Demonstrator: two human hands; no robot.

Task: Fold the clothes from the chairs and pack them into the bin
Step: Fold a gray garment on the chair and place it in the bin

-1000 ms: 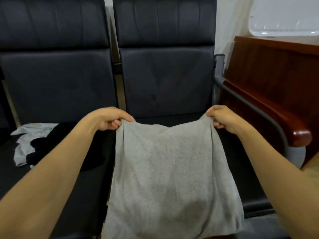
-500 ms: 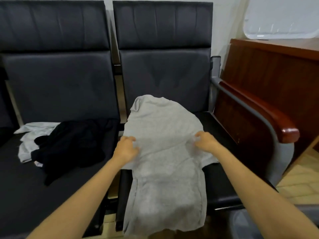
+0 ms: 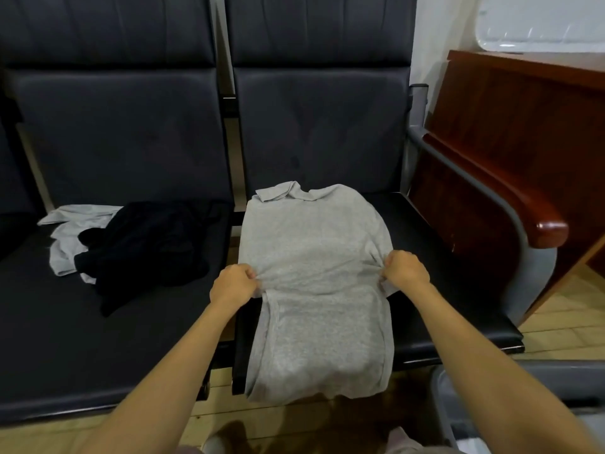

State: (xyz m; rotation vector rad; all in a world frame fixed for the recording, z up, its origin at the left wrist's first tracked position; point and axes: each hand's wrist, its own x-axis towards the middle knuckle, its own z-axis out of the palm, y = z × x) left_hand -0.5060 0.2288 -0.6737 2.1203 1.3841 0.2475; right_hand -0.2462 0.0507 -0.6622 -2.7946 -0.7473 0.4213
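A grey collared shirt (image 3: 311,257) lies spread on the right black chair seat (image 3: 435,290), collar toward the backrest, its lower part hanging over the seat's front edge. My left hand (image 3: 234,283) pinches the shirt's left side at mid-length. My right hand (image 3: 404,268) pinches the right side at the same height. A black garment (image 3: 147,247) lies crumpled on the left chair seat (image 3: 65,322), partly over a light grey garment (image 3: 68,237). The grey bin (image 3: 458,388) shows only at the lower right corner.
A chair armrest with a glossy wooden end (image 3: 537,221) stands right of the shirt. Behind it is a dark wooden cabinet (image 3: 523,126). Light wooden floor (image 3: 294,417) runs under the seats.
A second ago both hands held the shirt up by its top edge. It now lies flat on the right seat, and the hands have moved down to pinch its two sides.
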